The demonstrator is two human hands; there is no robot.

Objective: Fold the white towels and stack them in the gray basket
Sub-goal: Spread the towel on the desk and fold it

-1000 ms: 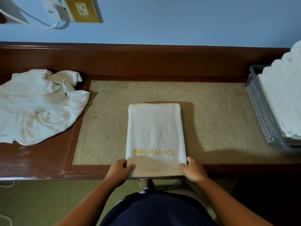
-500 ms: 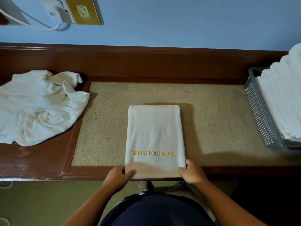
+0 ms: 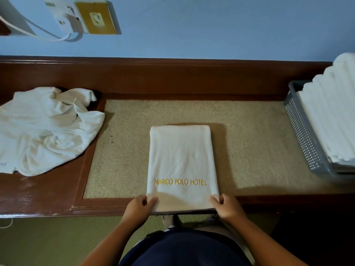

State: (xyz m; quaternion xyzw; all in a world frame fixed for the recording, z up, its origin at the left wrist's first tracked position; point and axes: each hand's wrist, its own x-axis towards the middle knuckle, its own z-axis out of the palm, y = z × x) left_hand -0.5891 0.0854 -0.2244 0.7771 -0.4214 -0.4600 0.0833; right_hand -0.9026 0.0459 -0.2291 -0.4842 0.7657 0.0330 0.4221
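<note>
The left grip (image 3: 141, 205) and the right grip (image 3: 225, 206) are each clamped on a near corner of the folded towel (image 3: 181, 160), thumb on top and the other fingers tucked at the edge. The towel lies flat on the bench (image 3: 38, 194), running straight away from both grips, and its near edge sits at or just past the bench's front lip.

The main risk is in the lift. With only the near corners held, the far end could sag and the fold could open. I cannot tell whether the fingers reach under every layer. If they catch only the upper ones, the lower layers may slide out and drop off the front lip.

The gray basket (image 3: 305, 135) stands well off to the right of the right grip and farther back. The stack of folded towels (image 3: 334, 116) in it already rises above the rim. A towel set down off-centre there could tip or slide off the stack.

The crumpled towels (image 3: 44, 129) lie beyond and to the left of the left grip, well apart from this one, so snagging them looks unlikely.
</note>
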